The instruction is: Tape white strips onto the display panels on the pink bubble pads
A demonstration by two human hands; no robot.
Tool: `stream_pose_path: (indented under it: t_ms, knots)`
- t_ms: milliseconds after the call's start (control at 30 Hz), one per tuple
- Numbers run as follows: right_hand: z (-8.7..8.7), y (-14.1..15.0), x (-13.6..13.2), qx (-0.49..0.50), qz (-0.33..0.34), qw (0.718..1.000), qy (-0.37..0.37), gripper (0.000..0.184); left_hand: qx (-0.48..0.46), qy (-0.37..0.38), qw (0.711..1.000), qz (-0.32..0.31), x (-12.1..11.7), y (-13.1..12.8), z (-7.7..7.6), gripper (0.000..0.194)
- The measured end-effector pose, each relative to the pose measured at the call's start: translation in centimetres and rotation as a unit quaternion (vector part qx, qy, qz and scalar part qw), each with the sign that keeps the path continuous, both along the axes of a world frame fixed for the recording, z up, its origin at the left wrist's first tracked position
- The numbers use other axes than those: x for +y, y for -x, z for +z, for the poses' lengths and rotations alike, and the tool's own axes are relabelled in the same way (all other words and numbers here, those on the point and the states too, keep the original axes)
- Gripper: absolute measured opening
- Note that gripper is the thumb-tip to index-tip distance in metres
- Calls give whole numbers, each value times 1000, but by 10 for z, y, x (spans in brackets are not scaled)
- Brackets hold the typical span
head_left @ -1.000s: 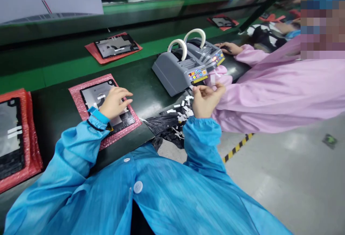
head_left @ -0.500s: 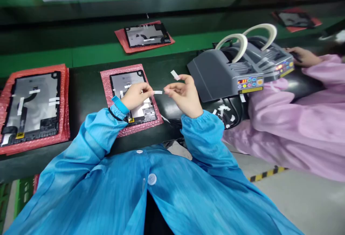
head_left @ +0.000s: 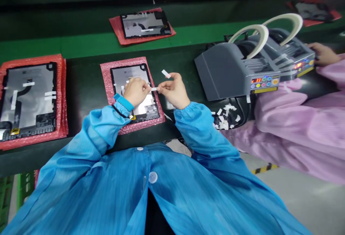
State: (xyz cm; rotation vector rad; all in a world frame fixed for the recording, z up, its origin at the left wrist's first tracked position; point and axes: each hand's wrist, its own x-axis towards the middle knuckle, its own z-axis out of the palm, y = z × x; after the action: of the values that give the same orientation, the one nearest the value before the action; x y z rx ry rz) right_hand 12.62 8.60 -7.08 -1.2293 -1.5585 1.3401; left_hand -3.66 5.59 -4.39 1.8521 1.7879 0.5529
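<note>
A short strip of white tape (head_left: 153, 89) is stretched between my two hands, above the right edge of a tablet screen assembly (head_left: 147, 111). My left hand (head_left: 136, 91) pinches the strip's left end and hides the middle of the assembly. At its right end, the thumb and a finger of my right hand (head_left: 175, 90) grip the same strip. A second piece of white tape (head_left: 166, 73) clings to a raised fingertip of my right hand. Under the assembly lies a pink bubble-wrap sheet (head_left: 106, 84). White tape pieces show on the assembly's grey back.
Left, a similar assembly (head_left: 35, 102) lies on stacked red bubble wrap (head_left: 63, 98); another assembly (head_left: 145, 24) sits at the back. Two grey tape dispensers (head_left: 223, 71) stand right, with tape scraps (head_left: 225, 118) and cables in front. A co-worker's hand (head_left: 325, 53) and pink sleeve are beside them.
My right hand has closed on the free right end of the strip that my left hand holds. The view has shifted slightly, so the dispensers appear further right.
</note>
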Motion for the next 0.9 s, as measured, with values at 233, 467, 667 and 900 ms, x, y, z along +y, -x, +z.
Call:
stream_pose_path:
  t_ms: [233, 467, 667, 900]
  knots:
    - [-5, 10, 5, -104, -13, 994, 35, 49, 68, -4, 998, 10, -2, -5, -13, 20]
    - [1, 13, 4, -158, -8, 987, 18, 45, 78, 15, 997, 5, -3, -4, -11, 20]
    - [-1, 15, 7, -214, -2, 977, -13, 46, 80, 20, 997, 5, -4, -8, -10, 18]
    - [2, 8, 19, -226, 33, 973, 13, 49, 93, 5, 995, 33, -1, 0, -12, 18]
